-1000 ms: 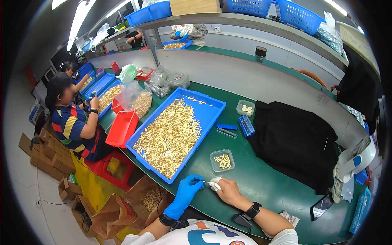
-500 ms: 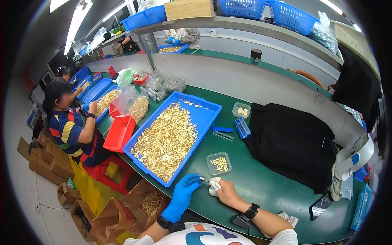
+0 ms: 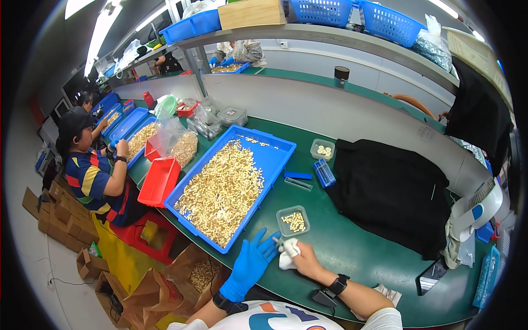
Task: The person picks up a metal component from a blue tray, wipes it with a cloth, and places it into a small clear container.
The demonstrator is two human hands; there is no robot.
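Note:
My left hand (image 3: 247,268), in a blue glove, is open, its fingers spread at the near right corner of a large blue tray (image 3: 281,159). Small gold-coloured metal parts (image 3: 223,190) lie heaped in that tray. My bare right hand (image 3: 309,260) is closed on a white cloth (image 3: 288,254). A small greyish piece sticks out of the cloth toward my left fingertips; its kind is too small to make out. Just beyond both hands stands a clear square tub (image 3: 282,226) with more gold-coloured parts (image 3: 296,221) in it.
A black garment (image 3: 390,192) covers the table's right side, with a phone (image 3: 433,277) near it. Left of the tray are a red bin (image 3: 158,182) and a bag of parts (image 3: 183,148). A co-worker (image 3: 91,159) sits at the left. A shelf (image 3: 330,34) spans the back.
My left hand has gone from a pinch around a small piece to spread fingers. My right hand, with the cloth, has shifted slightly. The co-worker's hands have moved a little.

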